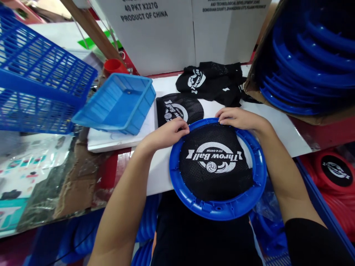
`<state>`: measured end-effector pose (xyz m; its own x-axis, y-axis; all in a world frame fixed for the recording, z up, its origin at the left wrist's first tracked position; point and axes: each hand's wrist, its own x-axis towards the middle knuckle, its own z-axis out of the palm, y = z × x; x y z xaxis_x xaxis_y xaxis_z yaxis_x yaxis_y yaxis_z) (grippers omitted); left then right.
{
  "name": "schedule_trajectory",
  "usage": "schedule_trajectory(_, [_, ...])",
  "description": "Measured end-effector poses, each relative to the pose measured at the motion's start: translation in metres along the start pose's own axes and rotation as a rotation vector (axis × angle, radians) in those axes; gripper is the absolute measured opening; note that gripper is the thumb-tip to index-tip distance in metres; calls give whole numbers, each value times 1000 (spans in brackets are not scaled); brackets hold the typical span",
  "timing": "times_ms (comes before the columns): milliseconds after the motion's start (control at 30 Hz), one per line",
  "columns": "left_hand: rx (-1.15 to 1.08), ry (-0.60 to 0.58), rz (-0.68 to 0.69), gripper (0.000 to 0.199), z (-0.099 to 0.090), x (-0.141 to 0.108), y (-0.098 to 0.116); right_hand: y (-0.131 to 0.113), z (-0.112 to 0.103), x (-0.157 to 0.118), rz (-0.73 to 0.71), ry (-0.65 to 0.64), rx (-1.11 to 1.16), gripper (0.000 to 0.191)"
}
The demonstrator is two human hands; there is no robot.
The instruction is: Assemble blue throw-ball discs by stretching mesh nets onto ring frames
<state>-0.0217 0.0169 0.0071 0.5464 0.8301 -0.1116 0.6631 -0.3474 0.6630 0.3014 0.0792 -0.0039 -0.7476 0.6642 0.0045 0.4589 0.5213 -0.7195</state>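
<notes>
A blue plastic ring (217, 210) rests partly over the table's front edge. Across its opening lies a black mesh disc (194, 177) printed "Throw Ball"; a gap shows at its right side. My left hand (172, 132) pinches the mesh edge at the ring's upper left, fingers closed. At the ring's top right, my right hand (240, 118) has its fingers bent onto the mesh edge and rim. Just beyond the ring lies another printed mesh piece (180, 107), with a heap of black mesh (210, 83) behind it.
A light-blue tray (113, 103) sits tilted at the left beside blue baskets (41, 74). White cartons (172, 40) stand at the back. A cardboard box of blue rings (302, 74) is at the upper right. Red discs (332, 173) fill a crate at the lower right.
</notes>
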Motion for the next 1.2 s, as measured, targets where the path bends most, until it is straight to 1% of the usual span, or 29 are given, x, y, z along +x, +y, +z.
schedule_trajectory(233, [26,20,-16,17,4,1,1,-4,0,-1,-5,-6,-21,24])
schedule_trajectory(533, [-40,35,-52,23,7,2,2,-6,0,-1,14,-1,-25,24])
schedule_trajectory(700, [-38,65,-95,19,11,7,0,-5,1,-1,2,12,-27,23])
schedule_trajectory(800, [-30,55,-94,15,10,8,0,-7,1,0,-7,19,-26,23])
schedule_trajectory(867, [-51,74,-91,17,10,7,3,-10,3,0,11,39,-18,26])
schedule_trajectory(933, [-66,141,-68,21,13,5,8,-12,5,2,37,77,-2,30])
schedule_trajectory(1033, [-11,257,66,19,22,4,17,-16,10,4,13,89,24,33])
schedule_trajectory(1100, [64,286,141,15,28,6,22,-18,13,7,-36,59,26,29])
schedule_trajectory(1200, [127,303,137,11,34,8,27,-20,17,9,-73,57,28,24])
